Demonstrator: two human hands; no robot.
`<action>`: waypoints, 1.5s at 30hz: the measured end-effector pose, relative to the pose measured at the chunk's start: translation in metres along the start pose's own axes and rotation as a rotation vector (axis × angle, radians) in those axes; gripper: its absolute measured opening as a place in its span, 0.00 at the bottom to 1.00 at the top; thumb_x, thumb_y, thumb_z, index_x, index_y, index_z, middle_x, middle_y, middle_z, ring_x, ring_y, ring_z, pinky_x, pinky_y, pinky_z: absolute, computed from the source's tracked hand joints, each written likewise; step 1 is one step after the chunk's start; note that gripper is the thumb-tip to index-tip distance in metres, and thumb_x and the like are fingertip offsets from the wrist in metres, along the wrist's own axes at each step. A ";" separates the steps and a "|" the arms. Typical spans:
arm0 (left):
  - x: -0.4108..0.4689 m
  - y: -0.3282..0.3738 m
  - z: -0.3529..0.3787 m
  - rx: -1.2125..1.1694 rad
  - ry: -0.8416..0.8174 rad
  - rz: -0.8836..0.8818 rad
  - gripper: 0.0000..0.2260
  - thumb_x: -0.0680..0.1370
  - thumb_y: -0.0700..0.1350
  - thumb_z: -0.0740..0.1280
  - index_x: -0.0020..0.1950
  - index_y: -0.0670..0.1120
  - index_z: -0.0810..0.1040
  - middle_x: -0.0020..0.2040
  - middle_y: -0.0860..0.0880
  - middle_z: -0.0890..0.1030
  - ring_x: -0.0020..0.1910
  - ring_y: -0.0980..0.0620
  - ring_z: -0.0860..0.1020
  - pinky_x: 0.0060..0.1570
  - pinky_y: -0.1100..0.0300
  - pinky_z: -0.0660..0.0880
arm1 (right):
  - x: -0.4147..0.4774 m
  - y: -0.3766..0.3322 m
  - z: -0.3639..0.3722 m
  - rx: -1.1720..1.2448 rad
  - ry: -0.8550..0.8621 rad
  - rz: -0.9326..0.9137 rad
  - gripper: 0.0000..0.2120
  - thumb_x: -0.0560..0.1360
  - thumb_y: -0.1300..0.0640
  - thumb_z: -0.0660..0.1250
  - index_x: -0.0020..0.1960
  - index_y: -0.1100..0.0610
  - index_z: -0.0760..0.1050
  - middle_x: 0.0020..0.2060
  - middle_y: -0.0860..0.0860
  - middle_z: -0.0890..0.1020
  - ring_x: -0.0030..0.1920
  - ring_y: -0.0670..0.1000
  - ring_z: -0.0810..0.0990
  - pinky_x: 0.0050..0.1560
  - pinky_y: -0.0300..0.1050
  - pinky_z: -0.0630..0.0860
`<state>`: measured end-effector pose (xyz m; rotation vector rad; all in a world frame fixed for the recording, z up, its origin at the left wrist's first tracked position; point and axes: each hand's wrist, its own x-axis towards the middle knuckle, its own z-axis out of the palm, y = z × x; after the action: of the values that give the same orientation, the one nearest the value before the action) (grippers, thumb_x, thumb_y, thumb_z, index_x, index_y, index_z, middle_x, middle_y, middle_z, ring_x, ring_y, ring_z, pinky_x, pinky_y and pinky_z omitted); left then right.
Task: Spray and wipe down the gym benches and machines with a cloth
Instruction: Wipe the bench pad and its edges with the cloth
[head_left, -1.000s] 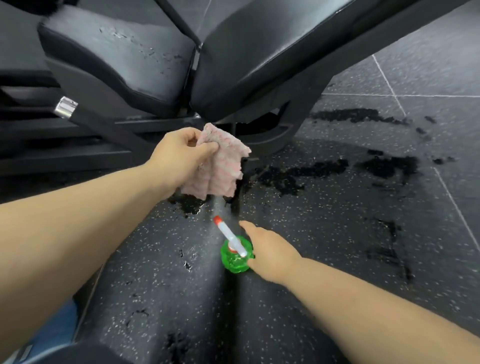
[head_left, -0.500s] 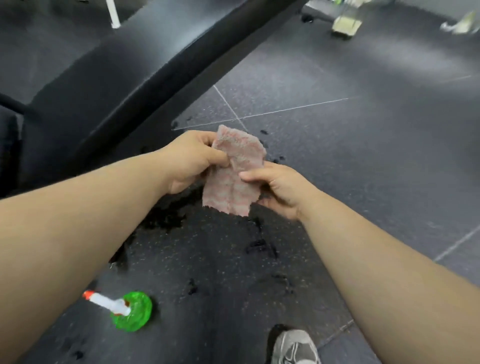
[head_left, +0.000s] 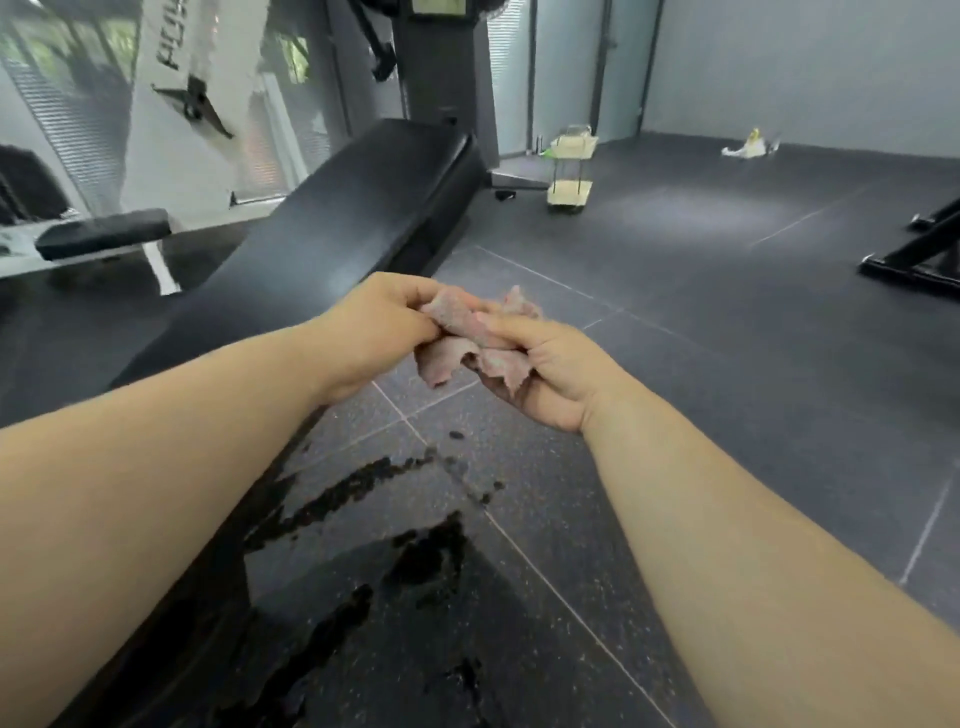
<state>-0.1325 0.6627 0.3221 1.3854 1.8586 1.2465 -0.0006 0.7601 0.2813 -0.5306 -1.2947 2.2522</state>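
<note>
The only writing in view is a run of dark capital letters (head_left: 174, 49) on the white machine frame (head_left: 171, 130) at the upper left, set sideways along its slanted beam. The letters are blurred. The first looks like an A, and the rest cannot be made out. A pale panel (head_left: 435, 5) at the top of the dark machine column (head_left: 441, 67) is cut by the picture's edge and shows nothing readable.

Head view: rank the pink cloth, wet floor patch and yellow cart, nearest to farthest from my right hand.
1. pink cloth: pinched in the right hand itself.
2. wet floor patch: below, on the floor beside the bench.
3. yellow cart: far ahead, near the wall.
</note>
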 end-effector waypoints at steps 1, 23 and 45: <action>0.019 0.010 -0.003 -0.012 -0.015 0.001 0.25 0.72 0.24 0.58 0.50 0.50 0.83 0.52 0.47 0.85 0.55 0.52 0.80 0.55 0.63 0.75 | 0.015 -0.015 -0.005 0.020 0.093 -0.044 0.07 0.78 0.65 0.63 0.54 0.61 0.77 0.39 0.54 0.82 0.30 0.45 0.81 0.30 0.37 0.77; 0.214 -0.028 -0.062 0.273 0.258 0.167 0.19 0.85 0.46 0.53 0.76 0.58 0.63 0.77 0.62 0.58 0.76 0.66 0.51 0.76 0.60 0.39 | 0.176 -0.031 0.017 -0.264 0.417 -0.607 0.18 0.78 0.64 0.65 0.62 0.45 0.79 0.66 0.43 0.76 0.66 0.35 0.71 0.66 0.34 0.69; 0.186 -0.043 -0.072 0.309 0.182 0.157 0.21 0.85 0.41 0.51 0.77 0.55 0.61 0.79 0.57 0.56 0.78 0.60 0.49 0.76 0.59 0.38 | 0.149 0.014 0.042 -0.254 0.606 -0.589 0.15 0.69 0.72 0.66 0.42 0.52 0.75 0.50 0.55 0.79 0.31 0.37 0.76 0.33 0.32 0.72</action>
<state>-0.2768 0.8062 0.3394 1.6535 2.1759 1.2342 -0.1474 0.8122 0.2752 -0.7322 -1.2068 1.3165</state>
